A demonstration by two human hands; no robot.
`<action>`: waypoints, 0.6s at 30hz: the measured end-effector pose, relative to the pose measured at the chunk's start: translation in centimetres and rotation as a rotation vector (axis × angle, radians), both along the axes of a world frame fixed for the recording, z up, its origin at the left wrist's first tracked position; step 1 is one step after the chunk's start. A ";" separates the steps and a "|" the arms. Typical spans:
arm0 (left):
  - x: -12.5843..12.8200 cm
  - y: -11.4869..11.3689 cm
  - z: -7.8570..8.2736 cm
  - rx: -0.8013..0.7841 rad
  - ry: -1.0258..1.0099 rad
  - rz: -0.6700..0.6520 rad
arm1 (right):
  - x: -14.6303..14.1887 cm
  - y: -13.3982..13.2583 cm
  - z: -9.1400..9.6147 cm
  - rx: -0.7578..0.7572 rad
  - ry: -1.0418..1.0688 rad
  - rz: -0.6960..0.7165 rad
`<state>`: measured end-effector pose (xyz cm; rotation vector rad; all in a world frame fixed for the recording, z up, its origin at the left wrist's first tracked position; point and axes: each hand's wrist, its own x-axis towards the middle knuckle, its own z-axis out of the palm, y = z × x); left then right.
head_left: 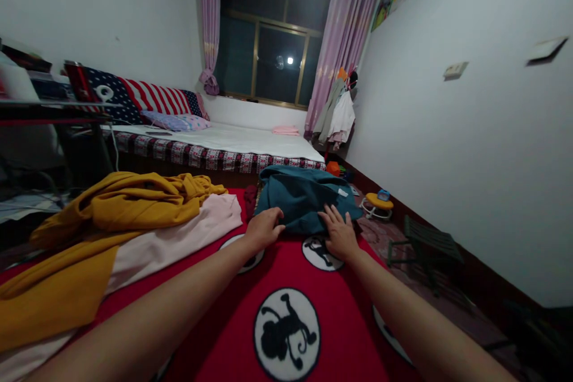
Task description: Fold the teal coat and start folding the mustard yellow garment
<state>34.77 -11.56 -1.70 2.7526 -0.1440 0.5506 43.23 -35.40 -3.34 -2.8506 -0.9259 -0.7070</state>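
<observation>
Head view: far down the red blanket (286, 259), a bundled teal garment (304, 194), far side hidden behind its own bulk, folds hard to make out in dim light. Lying with long axis left to right, small white tag toward the right end. Left hand (264, 228) curled shut on the near left edge; right hand (339, 233) flat, fingers spread, on the near right part. Mustard cloth (125, 197) heaped to the left, cut off by the frame edge

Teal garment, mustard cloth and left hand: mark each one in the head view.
teal garment (304, 197), head view, on its flat upper surface.
mustard cloth (129, 197), head view, on the bunched folds near its top.
left hand (264, 228), head view, on the back of the hand.
</observation>
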 end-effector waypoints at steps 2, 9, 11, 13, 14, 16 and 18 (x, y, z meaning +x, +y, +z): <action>0.1 0.2 0.4 -0.018 -0.048 0.043 | -0.4 0.1 0.0 -0.009 0.043 0.003; 2.2 2.1 0.7 0.021 -0.063 0.102 | -1.9 4.4 4.7 0.255 -0.103 0.113; 2.6 2.7 0.0 0.039 -0.048 0.075 | -1.9 6.7 6.2 0.264 -0.171 0.216; 2.7 3.1 -0.7 0.060 -0.042 0.059 | -1.3 8.7 6.6 0.228 -0.141 0.239; 2.6 3.2 -1.0 0.070 -0.037 0.054 | -0.7 9.5 6.3 0.192 -0.059 0.209; 2.3 3.2 -1.6 0.088 -0.027 0.051 | 0.8 10.7 5.1 0.113 0.162 0.111; 2.0 3.0 -2.0 0.097 -0.018 0.056 | 2.4 11.3 4.0 0.061 0.334 0.035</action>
